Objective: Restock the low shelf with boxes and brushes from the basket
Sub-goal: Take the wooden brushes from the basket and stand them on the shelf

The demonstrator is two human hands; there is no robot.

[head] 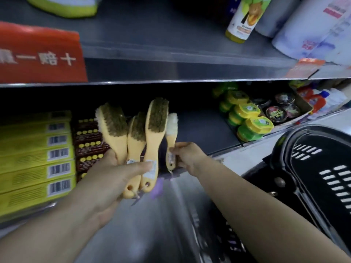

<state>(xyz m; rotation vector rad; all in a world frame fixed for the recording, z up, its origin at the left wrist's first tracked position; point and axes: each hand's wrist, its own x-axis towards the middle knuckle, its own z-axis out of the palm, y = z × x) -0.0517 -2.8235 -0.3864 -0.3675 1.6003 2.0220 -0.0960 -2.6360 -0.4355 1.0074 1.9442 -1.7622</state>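
Observation:
My left hand (115,171) grips three yellow-handled brushes (152,133) with brown bristles, fanned upright in front of the low shelf (201,128). My right hand (187,155) pinches the handle of a smaller brush with white bristles (171,133), held upright just right of the others. Yellow boxes (36,154) are stacked at the shelf's left, dark brown boxes (88,147) beside them. The black basket (319,168) stands on the floor at the right.
Green and yellow round tins (248,120) and dark tins in a carton (281,111) fill the shelf's right side. The upper shelf (171,54) overhangs, carrying a red sign (39,54), a bottle (245,18) and wrapped rolls (313,27).

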